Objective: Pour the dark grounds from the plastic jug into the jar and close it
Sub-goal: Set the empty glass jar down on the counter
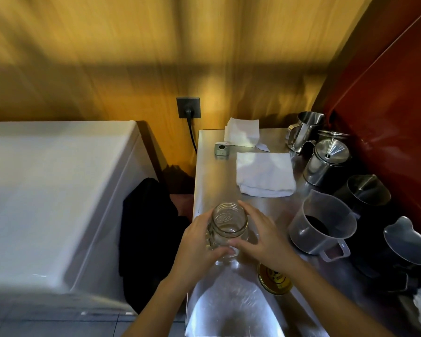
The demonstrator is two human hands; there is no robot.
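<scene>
A clear glass jar with a handle stands open and empty on the steel counter. My left hand grips its left side and my right hand wraps its right side. To the right stands the translucent plastic jug, upright, with dark grounds in its bottom. The jar's gold lid lies flat on the counter, partly hidden under my right wrist.
Folded white cloths lie behind the jar, with a small grey device beside them. Steel pitchers and a pot line the right side against a red wall. A white appliance and dark fabric sit left of the counter.
</scene>
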